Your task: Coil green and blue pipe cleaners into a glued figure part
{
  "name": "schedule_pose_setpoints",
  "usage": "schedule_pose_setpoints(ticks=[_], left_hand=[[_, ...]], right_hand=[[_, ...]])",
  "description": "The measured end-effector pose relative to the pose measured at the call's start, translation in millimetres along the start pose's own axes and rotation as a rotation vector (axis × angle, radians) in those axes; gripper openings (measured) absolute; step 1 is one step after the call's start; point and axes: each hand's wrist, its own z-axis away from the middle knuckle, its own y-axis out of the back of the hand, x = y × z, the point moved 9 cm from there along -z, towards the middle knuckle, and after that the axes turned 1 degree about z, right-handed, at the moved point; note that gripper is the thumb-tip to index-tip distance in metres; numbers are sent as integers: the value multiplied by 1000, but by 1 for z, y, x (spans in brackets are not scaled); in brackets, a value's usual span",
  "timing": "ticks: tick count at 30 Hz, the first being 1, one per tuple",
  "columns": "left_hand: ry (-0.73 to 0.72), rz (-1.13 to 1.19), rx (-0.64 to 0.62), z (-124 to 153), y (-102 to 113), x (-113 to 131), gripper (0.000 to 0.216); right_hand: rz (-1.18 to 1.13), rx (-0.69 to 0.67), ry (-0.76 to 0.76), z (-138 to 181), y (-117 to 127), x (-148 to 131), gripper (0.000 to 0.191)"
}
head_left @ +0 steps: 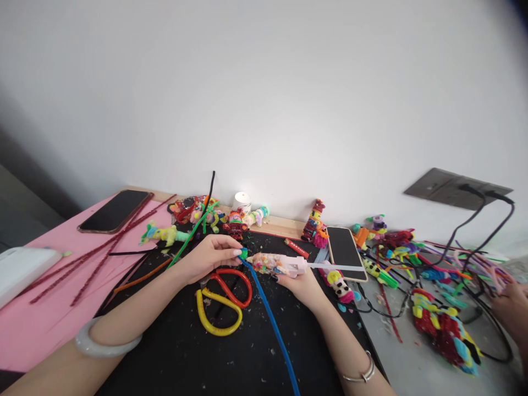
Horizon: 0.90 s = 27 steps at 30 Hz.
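Between thumb and fingers, my left hand pinches a small green and blue piece, with a long blue pipe cleaner trailing from it down toward the front. My right hand is wrapped round a pale pink hot glue gun with a smeared, colourful front. A clear glue stick sticks out of its back. The nozzle points left, close to the green and blue piece; whether they touch I cannot tell. Just below the hands lie scissors with one red and one yellow handle on the black mat.
Fuzzy figures line the wall, beside a white cup. Phones lie left and right. Dark red pipe cleaners cross the pink sheet. Black cables hang from the socket. Another person's hand is far right.
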Motion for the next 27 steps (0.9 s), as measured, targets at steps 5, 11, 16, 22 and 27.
schedule_pose_setpoints(ticks=[5,11,16,22,27], left_hand=[[2,0,-3,0,-1,1,22],[7,5,-9,0,-1,-1,22],[18,7,-21,0,-1,-3,23],[24,-15,-33,2,-2,-4,22],[18,-15,-35,1,-2,-3,21]], right_hand=[[-29,-39,19,0,-3,-3,31],[-29,-34,40,0,-3,-6,31],[-72,-43,33,0,-4,-4,34],[-68,-9,31,1,1,3,35],[-48,-15,39,0,0,2,33]])
